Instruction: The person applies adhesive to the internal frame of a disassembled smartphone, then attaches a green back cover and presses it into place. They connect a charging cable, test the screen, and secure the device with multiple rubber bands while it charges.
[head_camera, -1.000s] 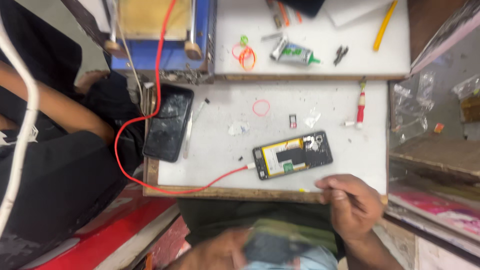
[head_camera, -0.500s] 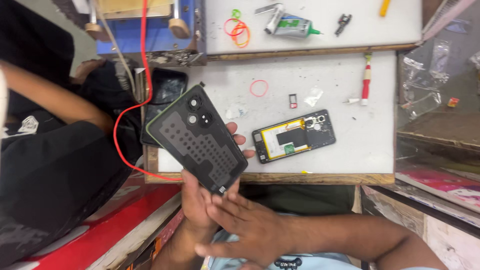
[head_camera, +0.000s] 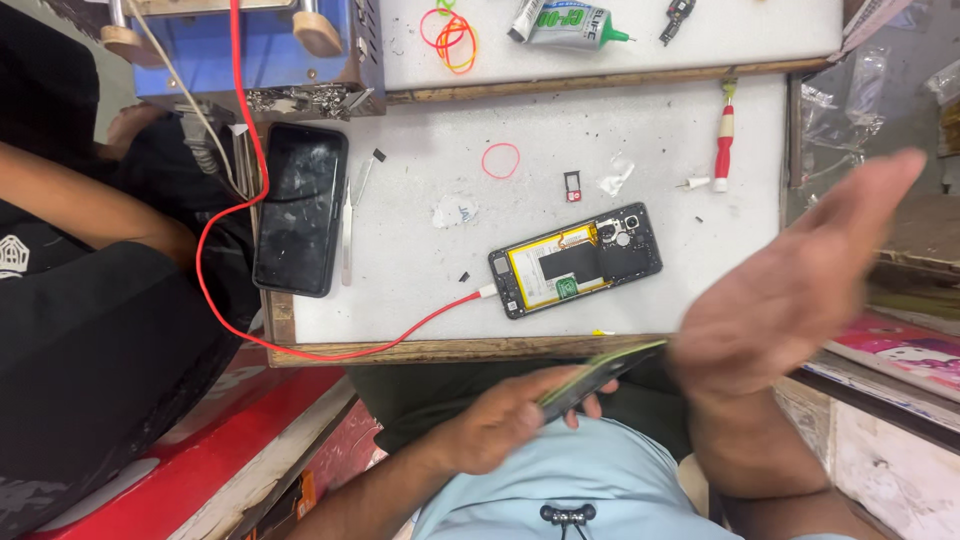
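Note:
My left hand (head_camera: 495, 425) is below the table's front edge and grips a dark phone back cover (head_camera: 598, 378), seen almost edge-on. My right hand (head_camera: 790, 290) is raised at the right with its fingers apart and empty, blurred by motion. An opened phone (head_camera: 577, 260) with its yellow-edged battery exposed lies on the white table (head_camera: 420, 270), just above both hands. A red cable (head_camera: 330, 352) is plugged into its left end.
A black phone (head_camera: 300, 208) lies at the table's left edge with tweezers (head_camera: 347, 235) beside it. A red rubber band (head_camera: 501, 160), a small card tray (head_camera: 572, 186) and a red-and-white screwdriver (head_camera: 722, 142) lie further back. A blue machine (head_camera: 250, 50) and a glue tube (head_camera: 565, 20) stand behind. Another person's arm (head_camera: 90, 205) is at the left.
Half a second ago both hands held the back cover flat before the camera. Now it is lowered and edge-on in my left hand; my right hand has let go and swung right.

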